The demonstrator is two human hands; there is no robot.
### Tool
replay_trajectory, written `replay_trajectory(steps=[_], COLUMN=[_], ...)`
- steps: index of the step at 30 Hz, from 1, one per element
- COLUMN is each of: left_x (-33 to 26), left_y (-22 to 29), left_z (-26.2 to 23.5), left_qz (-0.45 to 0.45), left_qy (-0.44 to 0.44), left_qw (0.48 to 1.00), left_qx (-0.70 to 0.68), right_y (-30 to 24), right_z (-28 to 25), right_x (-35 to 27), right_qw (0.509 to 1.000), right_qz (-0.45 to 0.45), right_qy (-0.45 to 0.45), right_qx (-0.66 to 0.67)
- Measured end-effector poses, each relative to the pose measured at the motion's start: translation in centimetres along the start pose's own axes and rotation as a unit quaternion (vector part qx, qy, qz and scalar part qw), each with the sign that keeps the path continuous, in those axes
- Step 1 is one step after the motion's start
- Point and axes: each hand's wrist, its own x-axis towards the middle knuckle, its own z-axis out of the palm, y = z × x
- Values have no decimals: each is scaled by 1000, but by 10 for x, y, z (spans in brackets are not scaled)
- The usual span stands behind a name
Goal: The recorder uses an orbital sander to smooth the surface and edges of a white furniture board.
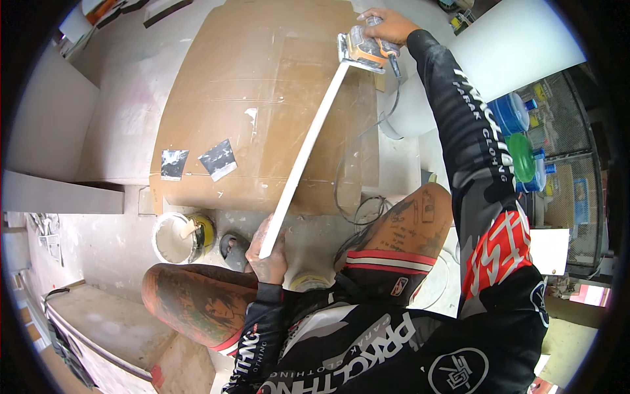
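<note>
My left hand is wrapped round the near end of a long, narrow white strip. The strip slants away to the upper right, over a large sheet of brown cardboard. At its far end, my right hand grips a dusty orange and grey electric sander. The sander's flat pad meets the strip's far end. A grey cord runs from the sander down to a loose coil near my right knee. Two dark, white-smeared sandpaper pieces lie on the cardboard's left part.
An open bucket of whitish paste with a stick in it stands by my left knee. A dark sandal is beside it. On the right are a large white cylinder, blue water jugs, a green one and a mesh rack.
</note>
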Motion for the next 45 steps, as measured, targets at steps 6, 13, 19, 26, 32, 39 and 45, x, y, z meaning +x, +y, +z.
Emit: replay_trajectory(steps=[6,13,19,26,32,39,45], left_x=[0,-2,-28,-49,-52,-47,-48], left_y=[-14,-2,-5,23,11,12,-2], left_z=[-10,-9,-25,-38,-39,-40,-40], left_qz=[-55,-47,22,-134,-73,-21,1], left_qy=[-23,-28,-13,-8,26,24,29], left_qw=[998,998,998,988,997,999,999], left_qx=[1,-12,59,-77,-29,-8,-23], right_y=[-51,-135,-199,-216,-184,-82,-50], right_z=[21,40,74,94,67,23,-7], right_x=[-51,-138,-222,-262,-214,-97,-45], right_qw=[978,959,947,939,956,984,985], right_qz=[-183,-240,-271,-318,-254,-128,-110], right_qy=[-12,-112,-155,-103,-127,-84,-57], right_qx=[-103,-97,-75,-79,-68,-96,-116])
